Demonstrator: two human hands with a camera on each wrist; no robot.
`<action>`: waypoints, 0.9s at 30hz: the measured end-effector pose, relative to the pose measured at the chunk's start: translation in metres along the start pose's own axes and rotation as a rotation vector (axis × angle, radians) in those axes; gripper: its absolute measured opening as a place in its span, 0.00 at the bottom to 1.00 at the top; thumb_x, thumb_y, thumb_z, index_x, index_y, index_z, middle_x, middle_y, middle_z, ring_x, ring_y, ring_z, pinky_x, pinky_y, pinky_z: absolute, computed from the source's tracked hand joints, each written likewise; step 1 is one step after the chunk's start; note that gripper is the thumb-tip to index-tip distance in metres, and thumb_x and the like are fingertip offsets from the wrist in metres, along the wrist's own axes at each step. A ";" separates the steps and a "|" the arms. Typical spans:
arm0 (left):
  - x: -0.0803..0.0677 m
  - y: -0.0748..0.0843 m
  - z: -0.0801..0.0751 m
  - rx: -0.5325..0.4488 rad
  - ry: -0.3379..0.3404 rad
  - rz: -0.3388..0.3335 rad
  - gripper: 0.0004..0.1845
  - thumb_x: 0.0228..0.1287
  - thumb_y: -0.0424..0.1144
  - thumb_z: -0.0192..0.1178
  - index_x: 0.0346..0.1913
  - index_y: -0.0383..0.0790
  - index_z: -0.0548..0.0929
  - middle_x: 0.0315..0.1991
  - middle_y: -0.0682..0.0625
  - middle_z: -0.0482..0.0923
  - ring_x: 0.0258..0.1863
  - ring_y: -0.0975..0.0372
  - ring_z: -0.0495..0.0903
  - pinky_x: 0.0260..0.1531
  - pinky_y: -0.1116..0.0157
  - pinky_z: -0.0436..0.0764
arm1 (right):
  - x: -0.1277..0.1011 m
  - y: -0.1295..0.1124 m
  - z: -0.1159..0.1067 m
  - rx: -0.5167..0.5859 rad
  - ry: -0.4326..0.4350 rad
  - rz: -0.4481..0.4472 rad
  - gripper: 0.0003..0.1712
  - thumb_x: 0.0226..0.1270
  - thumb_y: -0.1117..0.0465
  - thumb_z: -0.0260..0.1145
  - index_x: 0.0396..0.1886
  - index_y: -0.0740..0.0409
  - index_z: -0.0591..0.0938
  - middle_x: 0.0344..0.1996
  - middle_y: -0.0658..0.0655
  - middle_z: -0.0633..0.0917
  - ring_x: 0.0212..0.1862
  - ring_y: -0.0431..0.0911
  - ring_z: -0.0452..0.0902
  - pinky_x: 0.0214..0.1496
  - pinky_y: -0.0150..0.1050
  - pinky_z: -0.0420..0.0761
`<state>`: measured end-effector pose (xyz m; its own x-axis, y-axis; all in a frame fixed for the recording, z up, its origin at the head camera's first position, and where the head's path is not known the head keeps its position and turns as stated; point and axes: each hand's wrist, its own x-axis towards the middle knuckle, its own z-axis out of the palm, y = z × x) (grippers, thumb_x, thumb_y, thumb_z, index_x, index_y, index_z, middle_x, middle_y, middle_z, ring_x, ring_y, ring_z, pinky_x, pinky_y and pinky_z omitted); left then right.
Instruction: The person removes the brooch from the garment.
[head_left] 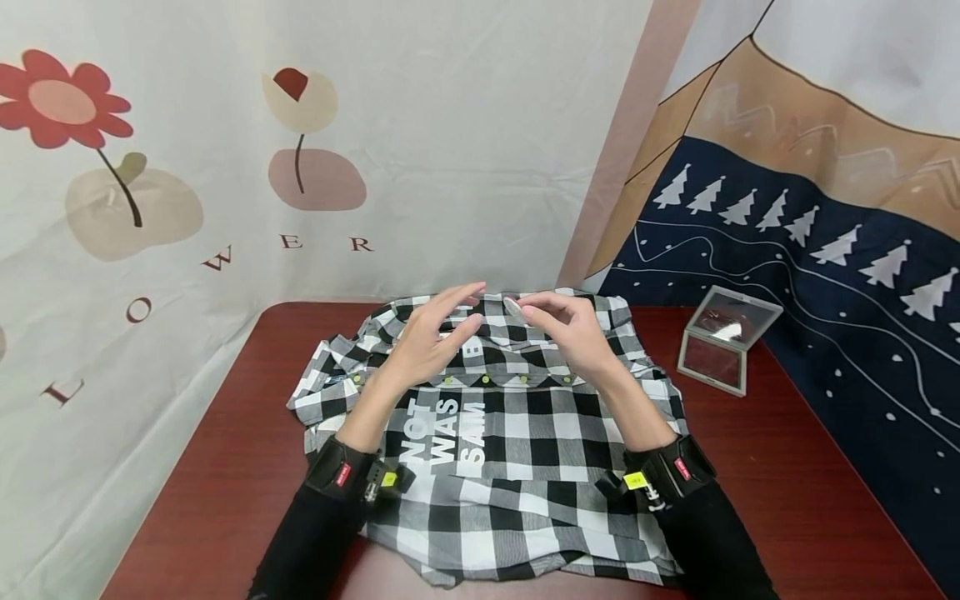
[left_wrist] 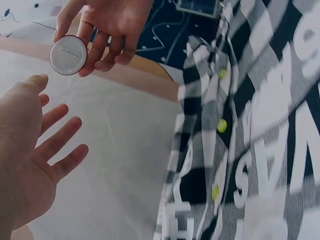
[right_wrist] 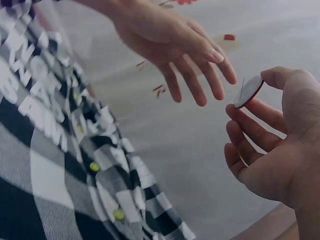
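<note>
1. Red-brown worktop (head_left: 225,467) is covered at its middle by a black-and-white checked shirt (head_left: 517,467), laid flat.
2. Near the far right, a small mirror (head_left: 723,337) is propped open.
3. Above the shirt's far edge, the left hand (head_left: 435,337) is held with fingers (left_wrist: 60,135) spread and released, nothing grasped.
4. Just right of it, a round white disc (left_wrist: 68,55) is pinched by the right hand (head_left: 570,329), its flat face turned toward the left palm.

One black-and-white checked shirt (head_left: 517,433) lies on the red-brown table (head_left: 787,467), with four yellow-green buttons (head_left: 485,380) showing. One round white disc (head_left: 513,307), one small open mirror case (head_left: 723,340), two hands (head_left: 431,337).
</note>
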<state>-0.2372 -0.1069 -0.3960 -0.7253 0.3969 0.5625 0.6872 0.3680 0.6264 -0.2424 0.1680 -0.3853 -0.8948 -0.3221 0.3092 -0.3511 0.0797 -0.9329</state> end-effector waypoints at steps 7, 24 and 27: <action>0.005 0.013 0.007 -0.068 0.073 0.068 0.26 0.81 0.33 0.66 0.78 0.40 0.82 0.65 0.41 0.90 0.63 0.48 0.90 0.66 0.41 0.88 | -0.005 -0.014 0.000 0.247 -0.057 -0.007 0.17 0.84 0.72 0.62 0.51 0.53 0.94 0.49 0.45 0.94 0.53 0.40 0.86 0.57 0.32 0.88; 0.005 0.034 0.016 -0.117 0.094 0.142 0.17 0.76 0.28 0.72 0.64 0.36 0.91 0.54 0.41 0.94 0.51 0.53 0.93 0.55 0.53 0.93 | -0.011 -0.019 -0.009 0.308 -0.237 0.050 0.21 0.89 0.69 0.58 0.48 0.47 0.95 0.47 0.45 0.93 0.49 0.39 0.85 0.55 0.33 0.87; 0.005 0.036 0.017 -0.129 0.101 0.154 0.14 0.75 0.28 0.73 0.60 0.36 0.93 0.51 0.43 0.95 0.48 0.55 0.92 0.54 0.56 0.93 | -0.012 -0.019 -0.011 0.318 -0.261 0.062 0.20 0.89 0.68 0.58 0.48 0.47 0.95 0.47 0.45 0.93 0.49 0.40 0.85 0.55 0.33 0.87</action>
<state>-0.2151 -0.0775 -0.3796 -0.6172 0.3516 0.7039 0.7838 0.1966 0.5891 -0.2277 0.1806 -0.3697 -0.7973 -0.5572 0.2320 -0.1599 -0.1757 -0.9714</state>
